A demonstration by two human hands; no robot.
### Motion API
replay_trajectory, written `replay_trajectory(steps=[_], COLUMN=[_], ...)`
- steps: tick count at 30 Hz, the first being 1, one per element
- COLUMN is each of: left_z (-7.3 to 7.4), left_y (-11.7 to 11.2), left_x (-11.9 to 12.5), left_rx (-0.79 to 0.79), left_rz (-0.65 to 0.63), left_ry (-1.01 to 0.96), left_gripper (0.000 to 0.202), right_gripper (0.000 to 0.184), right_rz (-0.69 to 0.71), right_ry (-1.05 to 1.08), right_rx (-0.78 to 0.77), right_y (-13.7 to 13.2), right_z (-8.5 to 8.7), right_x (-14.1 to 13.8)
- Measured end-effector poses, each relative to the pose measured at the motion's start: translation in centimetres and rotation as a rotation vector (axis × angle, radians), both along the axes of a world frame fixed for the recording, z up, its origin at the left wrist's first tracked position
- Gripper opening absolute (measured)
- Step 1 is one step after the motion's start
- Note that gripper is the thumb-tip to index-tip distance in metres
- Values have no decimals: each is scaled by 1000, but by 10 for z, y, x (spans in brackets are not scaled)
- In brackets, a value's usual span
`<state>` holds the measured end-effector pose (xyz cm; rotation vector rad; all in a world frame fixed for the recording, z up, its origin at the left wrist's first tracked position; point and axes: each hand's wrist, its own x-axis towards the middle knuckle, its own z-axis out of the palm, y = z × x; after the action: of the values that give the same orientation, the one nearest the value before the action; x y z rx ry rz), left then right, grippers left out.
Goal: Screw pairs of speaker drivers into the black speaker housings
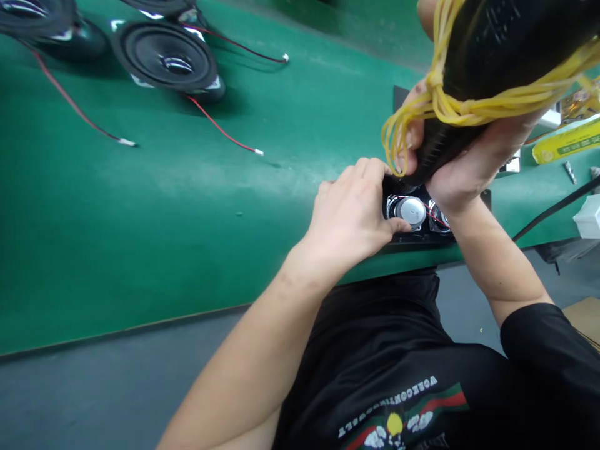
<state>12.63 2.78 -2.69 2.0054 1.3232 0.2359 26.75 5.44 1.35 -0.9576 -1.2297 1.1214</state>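
A black electric screwdriver [462, 106], wound with yellow rubber bands [469, 112], is gripped in my right hand [462, 172]. It slants down over a black speaker housing [398, 240], and its tip is hidden. My left hand [351, 209] grips the near left end of that housing, fingers over the far side and thumb beside a small silver-backed speaker [412, 212]. A second small speaker [439, 215] sits to its right, partly covered by my right wrist. Thin red wire [429, 212] runs between the two.
Several large black speakers, one of them whole in view [169, 56], lie at the far left of the green table [164, 219], their red leads trailing with white plugs [259, 152]. A yellow packet [567, 140], a small metal piece [570, 172] and a white block [588, 217] are on the right.
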Motion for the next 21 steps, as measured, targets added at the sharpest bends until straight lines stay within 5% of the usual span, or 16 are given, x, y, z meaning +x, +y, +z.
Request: replay_trajectory(steps=[4,8,21], left_z=[-4,-8,11], left_y=[-1,-1,-2], left_x=[-2,-3,3], left_rx=[28,39,-4], left_rz=[0,14,4], left_ry=[-43,-66,24], left_gripper=[85,84,72], right_gripper=[83,105,74], right_rz=[-108,1,282], right_ry=[-33,12,64], right_rx=[57,109,66], right_y=[2,9,1], right_z=[-11,-23,-31], right_x=[-4,0,6])
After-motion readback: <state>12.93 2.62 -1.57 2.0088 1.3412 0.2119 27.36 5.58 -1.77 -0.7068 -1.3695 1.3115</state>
